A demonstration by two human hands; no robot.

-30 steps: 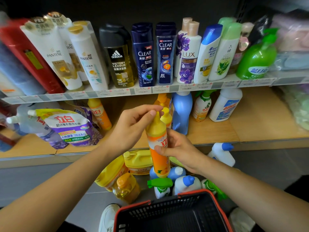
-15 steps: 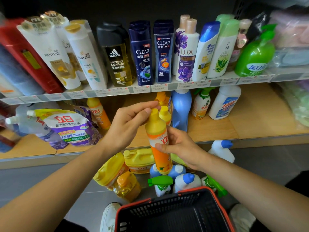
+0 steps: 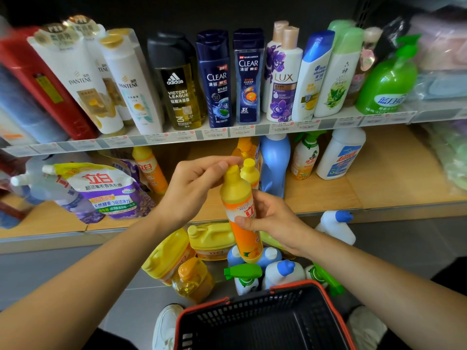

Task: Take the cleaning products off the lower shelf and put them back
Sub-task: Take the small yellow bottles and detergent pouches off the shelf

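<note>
An orange dish-soap bottle with a yellow top [image 3: 238, 198] is held upright in front of the lower shelf [image 3: 328, 195]. My right hand [image 3: 271, 223] grips its labelled body from the right. My left hand [image 3: 195, 184] pinches its yellow cap from the left. Behind it on the shelf stand a second yellow-capped orange bottle [image 3: 250, 171], a blue bottle [image 3: 274, 160], an orange spray bottle [image 3: 304, 157], a white bottle [image 3: 340, 154] and another orange bottle [image 3: 150, 168]. Purple-and-white refill pouches [image 3: 101, 190] lie at the left.
On the floor lie yellow jugs [image 3: 212, 238], a clear yellow bottle [image 3: 193, 280], white bottles with blue caps [image 3: 283, 272] and green spray bottles [image 3: 243, 276]. A black basket with a red rim [image 3: 265, 322] sits nearest me. The upper shelf [image 3: 227, 133] holds shampoo bottles.
The held bottle and both hands have risen a little and drawn closer to the shelf. Both grips are unchanged.
</note>
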